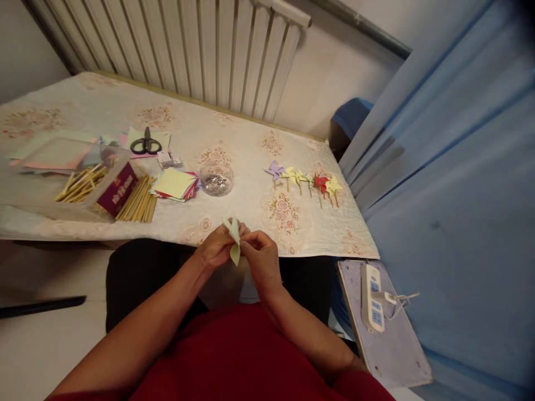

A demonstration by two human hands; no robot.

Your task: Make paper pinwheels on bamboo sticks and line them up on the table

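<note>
Curled pale green paper (235, 254) is pinched between the left hand (218, 245) and the right hand (263, 263) — both nearly closed — over the near edge of the desk (246, 145). A folding step seems in hand; a steady hold appears called for next. Flowered cloth (251, 200) is spread beneath pinwheels (321, 182) and paper squares (172, 182); beyond, a radiator (200, 50) is seen.

Left hand (217, 245): fingertips partly hidden behind folded paper (233, 231)
Clear box (90, 210), bench (251, 195) near edge: left end cut off
Round tub (215, 168): bits (216, 183) too small to identify
</note>
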